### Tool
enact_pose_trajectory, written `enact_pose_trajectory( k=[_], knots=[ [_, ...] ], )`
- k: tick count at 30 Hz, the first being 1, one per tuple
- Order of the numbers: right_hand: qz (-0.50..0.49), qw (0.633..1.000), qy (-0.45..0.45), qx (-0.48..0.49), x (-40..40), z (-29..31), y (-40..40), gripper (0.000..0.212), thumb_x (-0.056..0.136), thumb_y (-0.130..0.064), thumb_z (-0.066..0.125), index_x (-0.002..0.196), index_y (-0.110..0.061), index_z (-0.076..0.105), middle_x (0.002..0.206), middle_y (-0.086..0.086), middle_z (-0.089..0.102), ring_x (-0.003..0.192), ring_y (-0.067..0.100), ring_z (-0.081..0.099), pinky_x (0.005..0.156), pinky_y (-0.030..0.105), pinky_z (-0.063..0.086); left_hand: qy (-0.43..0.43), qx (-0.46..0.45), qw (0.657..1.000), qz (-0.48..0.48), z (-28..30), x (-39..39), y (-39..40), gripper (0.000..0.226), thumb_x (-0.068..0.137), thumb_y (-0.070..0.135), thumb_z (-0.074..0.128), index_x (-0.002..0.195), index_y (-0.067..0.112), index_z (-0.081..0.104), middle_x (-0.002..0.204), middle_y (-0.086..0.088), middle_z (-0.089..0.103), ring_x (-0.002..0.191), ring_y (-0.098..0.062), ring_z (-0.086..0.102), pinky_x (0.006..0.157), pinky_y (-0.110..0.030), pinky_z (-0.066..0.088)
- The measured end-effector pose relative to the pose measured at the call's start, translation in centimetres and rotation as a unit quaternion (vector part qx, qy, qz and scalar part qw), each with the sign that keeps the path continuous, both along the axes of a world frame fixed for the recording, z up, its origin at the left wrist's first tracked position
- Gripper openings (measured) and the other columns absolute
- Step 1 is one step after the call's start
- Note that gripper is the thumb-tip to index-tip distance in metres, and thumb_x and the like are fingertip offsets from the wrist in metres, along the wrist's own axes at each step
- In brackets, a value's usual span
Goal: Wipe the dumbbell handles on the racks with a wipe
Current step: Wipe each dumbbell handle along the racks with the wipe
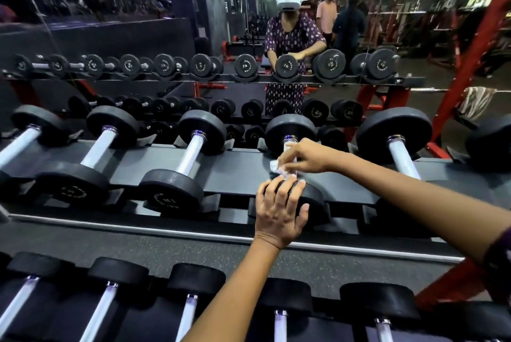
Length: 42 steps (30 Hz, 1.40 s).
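Note:
A black dumbbell with a silver handle [289, 142] lies on the upper rack shelf [237, 167], right of centre. My right hand [304, 155] holds a white wipe [275, 166] curled round this handle, near its middle. My left hand [279, 209] rests on the dumbbell's near black head [315, 198], fingers spread over its top. Most of the handle is hidden under my right hand.
More dumbbells lie along the same shelf, left [190, 153] and right [401, 156]. A lower shelf of dumbbells [190, 303] runs along the bottom. A mirror [249, 37] behind the rack reflects me and other people. Red rack posts [467, 65] stand at right.

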State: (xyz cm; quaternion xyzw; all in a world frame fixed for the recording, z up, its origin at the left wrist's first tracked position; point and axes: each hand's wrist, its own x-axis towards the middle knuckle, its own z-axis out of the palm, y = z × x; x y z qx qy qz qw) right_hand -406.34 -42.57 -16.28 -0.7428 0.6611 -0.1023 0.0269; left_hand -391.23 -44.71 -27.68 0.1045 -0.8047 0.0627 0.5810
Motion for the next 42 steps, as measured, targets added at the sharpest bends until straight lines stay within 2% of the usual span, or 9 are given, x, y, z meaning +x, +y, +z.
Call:
enact_pose_trajectory(
  k=[6, 12, 19, 22, 26, 30, 34, 38, 42],
  knots=[
    [-0.06, 0.986, 0.113, -0.107, -0.7, -2.0, -2.2, 0.036, 0.091, -0.028, 0.041, 0.08, -0.006, 0.068, 0.083, 0.009, 0.067, 0.087, 0.03, 0.059, 0.08, 0.042, 0.046, 0.008, 0.003, 1.0, -0.004, 0.0, 0.0, 0.1, 0.039, 0.101, 0.039, 0.025, 0.121, 0.015, 0.049, 0.124, -0.003, 0.048, 0.11, -0.023, 0.049, 0.094, -0.041, 0.037],
    [-0.217, 0.928, -0.075, -0.293, 1.8, -3.8, -0.2, 0.026, 0.083, -0.016, 0.06, 0.063, -0.003, 0.069, 0.057, 0.007, 0.058, 0.056, 0.023, 0.048, 0.061, 0.025, 0.03, 0.011, 0.019, 1.0, -0.009, -0.1, -0.1, 0.3, 0.039, 0.101, 0.039, 0.026, 0.122, 0.016, 0.05, 0.124, -0.003, 0.049, 0.11, -0.023, 0.05, 0.095, -0.042, 0.038],
    [-0.435, 0.804, -0.352, -0.199, 0.8, -2.5, -0.9, 0.048, 0.075, -0.018, 0.071, 0.036, -0.011, 0.042, 0.027, -0.008, 0.03, 0.036, 0.006, 0.028, 0.042, 0.015, 0.029, 0.02, 0.024, 1.0, -0.004, 0.0, -0.2, 0.4, 0.04, 0.101, 0.04, 0.025, 0.121, 0.016, 0.049, 0.123, -0.003, 0.048, 0.109, -0.024, 0.049, 0.097, -0.042, 0.035],
    [-0.434, 0.714, -0.525, -0.162, 0.6, -2.6, -0.9, 0.026, 0.075, -0.009, 0.074, 0.057, -0.007, 0.055, 0.058, 0.006, 0.054, 0.054, 0.013, 0.05, 0.057, 0.025, 0.047, 0.024, 0.025, 0.999, 0.0, -0.1, -0.4, 0.5, 0.04, 0.101, 0.04, 0.025, 0.12, 0.015, 0.05, 0.123, -0.003, 0.048, 0.109, -0.024, 0.049, 0.097, -0.042, 0.035],
    [-0.381, 0.574, -0.709, -0.153, 0.7, -2.1, -2.1, 0.009, 0.086, 0.0, 0.059, 0.087, 0.003, 0.05, 0.073, 0.011, 0.052, 0.059, 0.016, 0.051, 0.05, 0.027, 0.043, 0.02, 0.026, 0.999, 0.002, 0.0, -0.3, 0.5, 0.04, 0.101, 0.04, 0.024, 0.12, 0.015, 0.05, 0.123, -0.003, 0.048, 0.109, -0.024, 0.049, 0.096, -0.042, 0.035],
    [-0.304, 0.562, -0.768, -0.039, -0.1, -3.5, -0.9, 0.029, 0.096, -0.01, 0.042, 0.118, 0.008, 0.048, 0.096, 0.021, 0.065, 0.076, 0.024, 0.06, 0.066, 0.031, 0.051, 0.025, 0.023, 0.999, 0.002, -0.3, -0.3, 0.5, 0.04, 0.1, 0.04, 0.025, 0.12, 0.015, 0.05, 0.123, -0.003, 0.048, 0.109, -0.024, 0.049, 0.097, -0.041, 0.035],
    [-0.247, 0.463, -0.848, -0.075, -0.4, -3.2, -1.3, 0.039, 0.099, -0.007, 0.03, 0.13, 0.016, 0.036, 0.114, 0.027, 0.06, 0.098, 0.033, 0.062, 0.09, 0.034, 0.046, 0.023, 0.021, 1.0, 0.006, -0.1, -0.4, 0.4, 0.04, 0.1, 0.04, 0.025, 0.12, 0.016, 0.05, 0.123, -0.002, 0.049, 0.109, -0.023, 0.05, 0.096, -0.041, 0.036],
    [-0.218, 0.5, -0.838, -0.017, 0.0, -3.7, -0.3, 0.04, 0.098, -0.01, 0.024, 0.123, 0.014, 0.043, 0.088, 0.024, 0.069, 0.077, 0.028, 0.071, 0.081, 0.037, 0.052, 0.028, 0.015, 0.999, 0.005, -0.4, -0.4, 0.4, 0.04, 0.1, 0.04, 0.025, 0.12, 0.015, 0.05, 0.123, -0.003, 0.049, 0.109, -0.023, 0.049, 0.095, -0.041, 0.037],
    [-0.192, 0.452, -0.87, -0.05, -0.3, -3.5, -0.5, 0.039, 0.099, -0.007, 0.028, 0.126, 0.018, 0.039, 0.085, 0.027, 0.067, 0.072, 0.03, 0.07, 0.079, 0.036, 0.055, 0.018, 0.014, 1.0, 0.006, -0.2, -0.5, 0.2, 0.04, 0.1, 0.04, 0.025, 0.12, 0.016, 0.05, 0.123, -0.003, 0.049, 0.109, -0.023, 0.049, 0.095, -0.042, 0.037]
  ],
)
